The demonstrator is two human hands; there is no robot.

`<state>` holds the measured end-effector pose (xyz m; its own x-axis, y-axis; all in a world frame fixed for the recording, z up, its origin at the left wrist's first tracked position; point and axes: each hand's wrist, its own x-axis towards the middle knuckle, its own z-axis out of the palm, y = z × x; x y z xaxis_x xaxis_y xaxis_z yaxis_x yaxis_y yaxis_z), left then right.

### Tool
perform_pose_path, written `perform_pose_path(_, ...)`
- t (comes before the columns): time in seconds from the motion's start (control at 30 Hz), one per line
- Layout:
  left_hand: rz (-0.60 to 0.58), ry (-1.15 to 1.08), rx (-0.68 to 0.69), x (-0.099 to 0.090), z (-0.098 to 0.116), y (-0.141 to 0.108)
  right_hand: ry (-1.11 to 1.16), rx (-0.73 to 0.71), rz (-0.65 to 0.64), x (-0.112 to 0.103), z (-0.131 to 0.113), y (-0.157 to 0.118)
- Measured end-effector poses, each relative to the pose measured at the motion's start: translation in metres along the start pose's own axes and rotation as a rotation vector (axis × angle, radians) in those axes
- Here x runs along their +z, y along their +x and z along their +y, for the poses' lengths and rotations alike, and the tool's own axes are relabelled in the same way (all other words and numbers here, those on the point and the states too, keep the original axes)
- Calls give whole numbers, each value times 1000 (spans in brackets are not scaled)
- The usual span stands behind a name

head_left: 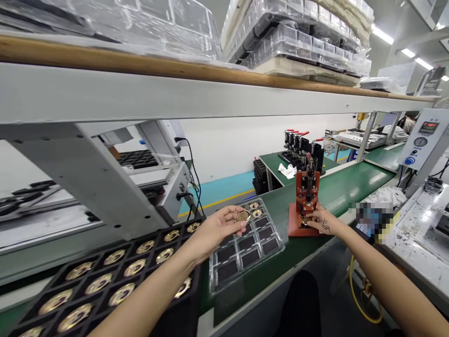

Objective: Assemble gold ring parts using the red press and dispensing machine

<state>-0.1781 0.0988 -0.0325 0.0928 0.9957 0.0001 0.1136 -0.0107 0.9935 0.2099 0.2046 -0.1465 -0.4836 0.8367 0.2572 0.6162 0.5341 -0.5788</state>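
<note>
Between the thumb and fingers of my left hand [224, 227] is a round gold-rimmed part [243, 216], held above a clear plastic tray [259, 255] with dark square compartments. Two gold round parts [257, 213] lie in the tray's far compartments. My right hand [317, 221] reaches into the base of a red toggle press [307, 192], its fingers on a small gold part [304, 223] there. To the left, a black compartment tray [101, 267] holds several gold rings with dark centres.
A green conveyor [347, 187] runs beneath the trays and press. Overhead, a shelf edge [175, 93] carries stacked clear trays [308, 47]. At the right are a control box [426, 138] and a worn white table [421, 248]. More clamps [298, 145] stand on a green table behind.
</note>
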Motion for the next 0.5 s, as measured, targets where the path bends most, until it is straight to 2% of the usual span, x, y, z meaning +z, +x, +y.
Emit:
perform_pose_path(0.13, -7, -14, 8, 3, 5, -14, -68, -13, 53, 12, -8, -3)
perform_pose_path(0.2, 6, -20, 12, 2, 10, -25, -103, -29, 74, 3, -10, -8)
perform_pose_path(0.27, 37, -2, 22, -4, 17, -37, -141, -28, 116, -21, -11, -9)
perform_pose_path(0.33, 81, 53, 46, -11, 26, -49, -182, -9, 218, -58, -16, 3)
perform_pose_path(0.43, 116, 165, 96, -15, 39, -60, -226, -16, 445, -117, -39, 48)
perform_pose_path(0.5, 114, 225, 117, -15, 44, -62, -230, -98, 552, -142, -68, 83)
